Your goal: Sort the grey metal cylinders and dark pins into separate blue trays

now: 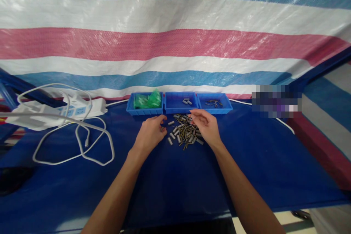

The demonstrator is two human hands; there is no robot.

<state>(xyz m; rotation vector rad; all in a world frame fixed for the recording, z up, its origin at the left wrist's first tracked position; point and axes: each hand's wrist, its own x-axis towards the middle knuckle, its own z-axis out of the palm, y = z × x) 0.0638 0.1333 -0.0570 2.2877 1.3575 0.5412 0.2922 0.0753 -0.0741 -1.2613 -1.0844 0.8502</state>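
A mixed pile of small grey cylinders (178, 138) and thin brass-and-dark drill-bit-like pins (189, 133) lies on the blue table. At its left edge is my left hand (150, 131), fingers loosely curled, with a gap between thumb and forefinger; nothing shows in it. Over the pile's right side, my right hand (205, 124) has thumb and fingertips drawn together. What they pinch, if anything, is too small to make out. Behind the pile, the middle blue bin (175, 108) holds several grey cylinders, and the right blue bin (225, 109) holds several thin pins.
Crumpled green plastic (149, 99) fills the left blue bin (142, 112). White power strips (79, 109) and a looped white cable (108, 153) occupy the table's left. A blurred patch (276, 101) covers something at the back right. Striped sheeting (170, 44) hangs behind the bins.
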